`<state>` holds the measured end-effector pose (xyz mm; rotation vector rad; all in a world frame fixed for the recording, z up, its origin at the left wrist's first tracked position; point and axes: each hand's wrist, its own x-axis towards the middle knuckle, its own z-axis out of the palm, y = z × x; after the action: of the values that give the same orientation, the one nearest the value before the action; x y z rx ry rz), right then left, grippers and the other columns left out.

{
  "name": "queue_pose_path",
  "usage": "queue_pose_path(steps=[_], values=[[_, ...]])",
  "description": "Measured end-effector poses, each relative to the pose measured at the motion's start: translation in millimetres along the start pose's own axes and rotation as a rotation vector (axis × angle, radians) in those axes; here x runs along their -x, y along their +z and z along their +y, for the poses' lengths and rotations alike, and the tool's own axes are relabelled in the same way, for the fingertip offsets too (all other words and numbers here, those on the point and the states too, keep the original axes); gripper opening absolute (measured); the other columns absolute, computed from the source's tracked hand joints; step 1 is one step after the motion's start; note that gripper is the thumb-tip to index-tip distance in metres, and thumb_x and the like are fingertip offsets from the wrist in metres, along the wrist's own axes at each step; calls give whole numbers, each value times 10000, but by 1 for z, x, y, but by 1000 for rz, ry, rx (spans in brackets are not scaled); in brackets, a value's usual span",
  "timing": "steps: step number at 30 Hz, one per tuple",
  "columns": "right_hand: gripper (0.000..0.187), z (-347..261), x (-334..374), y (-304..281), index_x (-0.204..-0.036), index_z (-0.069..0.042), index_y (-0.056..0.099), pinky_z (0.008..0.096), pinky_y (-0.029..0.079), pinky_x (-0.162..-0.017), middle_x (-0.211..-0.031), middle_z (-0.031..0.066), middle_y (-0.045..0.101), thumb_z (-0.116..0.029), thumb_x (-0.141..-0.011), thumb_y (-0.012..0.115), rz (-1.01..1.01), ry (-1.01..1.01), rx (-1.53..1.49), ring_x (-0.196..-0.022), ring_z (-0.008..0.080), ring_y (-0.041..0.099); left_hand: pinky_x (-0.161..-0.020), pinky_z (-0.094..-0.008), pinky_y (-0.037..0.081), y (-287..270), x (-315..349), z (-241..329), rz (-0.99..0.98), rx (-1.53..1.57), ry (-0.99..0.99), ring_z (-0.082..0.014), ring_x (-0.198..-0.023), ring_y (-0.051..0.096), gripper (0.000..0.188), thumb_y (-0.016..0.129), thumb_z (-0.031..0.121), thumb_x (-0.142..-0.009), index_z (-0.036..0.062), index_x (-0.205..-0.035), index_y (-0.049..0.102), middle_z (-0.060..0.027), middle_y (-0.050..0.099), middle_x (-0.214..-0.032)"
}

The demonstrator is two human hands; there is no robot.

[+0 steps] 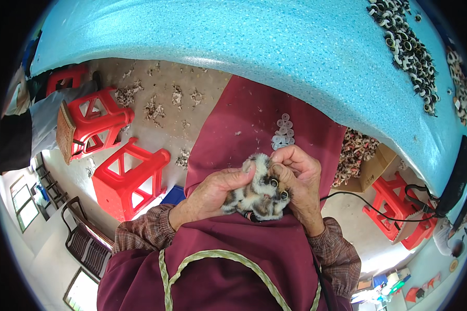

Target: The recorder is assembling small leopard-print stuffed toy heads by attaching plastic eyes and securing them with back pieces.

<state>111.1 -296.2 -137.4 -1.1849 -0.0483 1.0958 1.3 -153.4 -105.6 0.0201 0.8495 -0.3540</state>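
Above my lap I hold a small furry plush animal piece (264, 199), mottled cream, brown and black, with two round shiny eyes on its right side. My left hand (213, 192) is closed on its left part, the thumb lying on top of the fur. At the upper right edge of the piece, my right hand (303, 179) is closed with bent fingers, pressing near one eye; whether a small part sits under those fingertips is hidden. Just beyond my right fingers, several translucent round washers (283, 136) lie on the maroon cloth (218, 129).
A blue speckled table cover (202, 31) curves across the far side, bearing a strip of black-and-white furry pieces (407, 52). A cardboard box (376, 166) of patterned pieces (355, 153) stands right. Red stools (122, 181) stand left; a black cable (350, 194) runs right. Scraps (154, 110) litter the floor.
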Motion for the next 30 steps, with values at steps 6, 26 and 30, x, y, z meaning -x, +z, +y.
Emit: queue_pose_path(steps=[6, 26, 30], values=[[79, -6, 4, 7, -893, 12, 585, 163, 426, -514, -773, 35, 630, -50, -868, 627, 49, -45, 110, -645, 37, 550, -779, -284, 528, -10, -1, 7, -22, -273, 37, -138, -861, 644, 317, 597, 234, -906, -8, -1111, 586, -72, 666, -977], [107, -2, 1, -15, -913, 12, 590, 218, 455, -620, -778, 30, 628, -80, -870, 624, -26, 133, 231, -698, 78, 573, -793, -302, 539, -19, 19, 31, -98, -309, 224, -189, -864, 661, 307, 609, 37, -832, -73, -1117, 575, -123, 665, -1007], [88, -35, 8, -39, -883, 7, 610, 301, 469, -609, -734, 89, 627, -45, -816, 637, -95, -27, 825, -667, 151, 593, -787, -306, 538, -29, 28, 46, -28, -357, 444, -216, -867, 663, 340, 607, 23, -804, -74, -1128, 567, -144, 661, -1013]])
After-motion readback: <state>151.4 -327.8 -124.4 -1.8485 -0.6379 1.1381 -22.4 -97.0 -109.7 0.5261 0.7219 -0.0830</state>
